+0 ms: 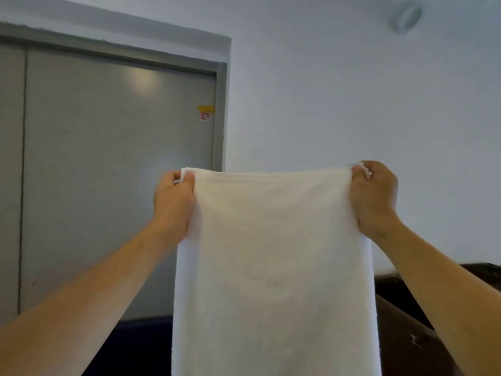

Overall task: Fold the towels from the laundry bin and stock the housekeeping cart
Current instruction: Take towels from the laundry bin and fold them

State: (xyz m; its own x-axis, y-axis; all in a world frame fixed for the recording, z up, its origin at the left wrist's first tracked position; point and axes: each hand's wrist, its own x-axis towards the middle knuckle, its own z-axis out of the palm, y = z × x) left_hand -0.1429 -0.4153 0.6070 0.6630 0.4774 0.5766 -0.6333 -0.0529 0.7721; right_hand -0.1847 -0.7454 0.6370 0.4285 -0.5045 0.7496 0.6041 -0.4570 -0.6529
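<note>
A white towel [273, 267] hangs stretched out in front of me, its top edge level and its lower end running off the bottom of the view. My left hand [173, 202] pinches the top left corner. My right hand [372, 198] pinches the top right corner. Both arms are raised and held out forward. The laundry bin and the housekeeping cart are not in view.
Grey metal double doors [113, 172] fill the left behind the towel, and a pale wall [339, 104] fills the right. A dark brown surface [401, 321] lies low at the right, and a dark blue edge [146, 324] shows low behind the left arm.
</note>
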